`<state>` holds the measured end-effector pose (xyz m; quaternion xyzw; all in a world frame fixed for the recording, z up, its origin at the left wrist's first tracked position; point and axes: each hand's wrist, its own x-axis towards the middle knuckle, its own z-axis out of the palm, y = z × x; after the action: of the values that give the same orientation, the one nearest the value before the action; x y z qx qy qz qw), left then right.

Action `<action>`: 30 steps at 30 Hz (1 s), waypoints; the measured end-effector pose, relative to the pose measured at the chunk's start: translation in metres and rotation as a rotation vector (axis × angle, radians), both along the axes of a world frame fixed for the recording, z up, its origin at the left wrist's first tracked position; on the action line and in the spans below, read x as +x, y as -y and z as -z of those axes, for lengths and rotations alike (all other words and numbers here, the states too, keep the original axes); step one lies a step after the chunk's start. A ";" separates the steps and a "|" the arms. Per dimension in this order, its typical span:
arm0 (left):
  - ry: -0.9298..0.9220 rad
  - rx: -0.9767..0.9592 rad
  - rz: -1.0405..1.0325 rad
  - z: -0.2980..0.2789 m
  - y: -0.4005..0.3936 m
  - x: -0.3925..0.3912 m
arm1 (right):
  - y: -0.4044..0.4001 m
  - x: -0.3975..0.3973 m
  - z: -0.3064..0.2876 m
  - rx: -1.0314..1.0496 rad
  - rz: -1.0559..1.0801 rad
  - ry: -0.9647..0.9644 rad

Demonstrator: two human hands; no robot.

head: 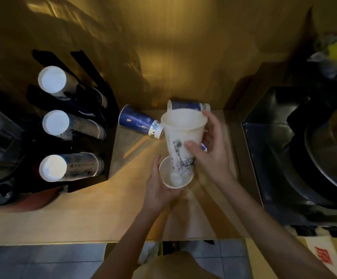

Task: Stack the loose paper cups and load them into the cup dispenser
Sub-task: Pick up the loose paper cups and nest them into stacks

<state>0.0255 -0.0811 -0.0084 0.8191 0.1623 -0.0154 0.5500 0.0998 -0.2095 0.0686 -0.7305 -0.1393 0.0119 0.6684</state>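
My right hand [208,152] grips a tall white paper cup with an ink drawing [180,141], mouth up. Its base sits just inside the mouth of a second white cup [175,179] that my left hand [159,184] holds from below. Two blue cups lie on their sides on the wooden counter: one [140,121] left of the held cups, another [187,105] behind them by the wall. The black cup dispenser [101,109] stands at the left with three slanted rows of stacked cups [70,125], white bottoms facing me.
A dark sink [274,137] with a metal pot or bowl [332,158] lies to the right. Clear plastic containers [0,137] sit at the far left. The gold wall [183,47] rises behind the counter [83,218]. Tiled floor shows below the counter's edge.
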 end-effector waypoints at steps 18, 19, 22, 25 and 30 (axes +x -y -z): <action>-0.003 0.028 -0.017 -0.002 0.003 0.003 | 0.009 -0.056 0.065 -0.663 -0.062 -0.024; -0.008 0.036 0.000 -0.004 0.005 0.007 | 0.010 -0.054 0.063 -0.611 -0.049 -0.093; -0.016 -0.006 0.070 -0.012 0.022 0.019 | 0.027 -0.047 0.056 -0.519 0.054 -0.198; 0.013 -0.018 0.146 -0.012 0.049 0.033 | 0.056 -0.043 0.050 -0.506 0.152 -0.182; 0.022 0.156 0.301 -0.005 0.089 0.057 | 0.093 -0.046 0.042 -0.454 0.259 -0.200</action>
<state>0.0825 -0.1699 -0.0034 0.8746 0.0324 -0.0760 0.4778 0.0533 -0.3028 0.0268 -0.8685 0.0281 0.0296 0.4939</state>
